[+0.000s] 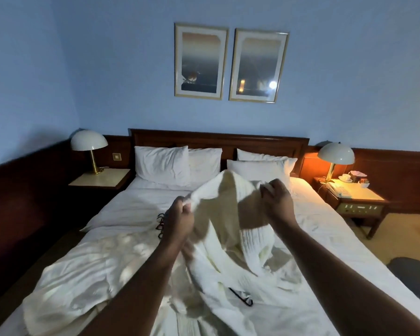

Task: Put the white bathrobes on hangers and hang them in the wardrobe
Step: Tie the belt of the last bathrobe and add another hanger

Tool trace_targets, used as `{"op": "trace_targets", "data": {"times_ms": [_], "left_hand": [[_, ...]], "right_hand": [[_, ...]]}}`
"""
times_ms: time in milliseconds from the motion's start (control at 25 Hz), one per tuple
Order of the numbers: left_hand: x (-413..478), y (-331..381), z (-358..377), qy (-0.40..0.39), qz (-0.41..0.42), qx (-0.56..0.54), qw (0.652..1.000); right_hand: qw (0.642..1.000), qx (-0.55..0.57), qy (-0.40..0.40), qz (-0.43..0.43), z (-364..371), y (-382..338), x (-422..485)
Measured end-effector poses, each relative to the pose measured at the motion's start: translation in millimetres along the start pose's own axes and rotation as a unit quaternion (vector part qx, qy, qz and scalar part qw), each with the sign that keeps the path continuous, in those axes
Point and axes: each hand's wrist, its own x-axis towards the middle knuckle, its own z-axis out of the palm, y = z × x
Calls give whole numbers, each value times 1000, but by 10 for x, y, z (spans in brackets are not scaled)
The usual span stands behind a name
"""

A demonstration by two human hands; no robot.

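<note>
The white waffle-weave bathrobe [224, 212] is held above the white-sheeted bed [136, 204], its edge pinched by curled fingers of left hand [180, 220] and right hand [275, 202]. Judged limp and light; collar grip is advised.

A bathrobe [230, 214] hangs lifted across the middle of the bed [330, 229], pinched between the left grip [180, 215] and the right grip [275, 200]. It screens part of the pillows [163, 164] behind. Its lower folds pile on the near mattress, half covering a black hanger [243, 299]. A second bathrobe [83, 275] lies crumpled over the near left of the bed. More hangers [161, 225] lie just beside the left grip. Bare sheet lies open along the bed's right side and at the far left below the pillows. The headboard [218, 139] closes the far end. A nightstand [359, 197] with a lamp [336, 154] stands near the right edge.
</note>
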Motion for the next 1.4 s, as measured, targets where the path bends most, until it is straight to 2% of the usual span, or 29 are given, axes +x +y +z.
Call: {"op": "trace_targets", "data": {"times_ms": [80,160,240,320,360,440,520,680,760,960,1120,1280,1400], "left_hand": [[339,717,-185,4,89,18,996],[628,1341,-521,43,175,44,983],[913,1957,-929,118,274,48,953],[1216,2456,-1312,196,342,33,918],[1326,2642,-1457,206,338,41,917],[1466,2867,-1608,172,300,135,929],[1516,2986,-1710,175,296,205,917],[1462,3210,-2111,249,323,216,887],[1386,3291,-2256,282,339,235,866],[1374,3398,-2638,381,317,267,826],[1345,3606,-2951,411,325,359,772],[1257,3863,-3151,443,305,392,746],[1191,3983,-3336,470,322,380,729]], "right_hand": [[992,-75,30,-101,-332,-385,399],[964,-168,88,-187,-721,-840,795],[924,-221,182,-255,-1125,-1345,1150],[898,-263,218,-276,-1404,-1834,1350],[892,-325,194,-246,-1455,-2013,1401],[876,-427,140,-173,-1469,-2248,1435],[889,-402,163,-144,-1433,-2453,1440],[895,-406,143,-118,-1224,-2850,1411],[887,-410,156,-142,-1103,-2953,1381],[870,-405,212,-184,-1052,-3255,1418],[844,-421,240,-230,-1071,-3560,1476],[818,-423,270,-279,-1098,-3881,1497],[803,-427,287,-301,-1197,-4071,1483]]}}
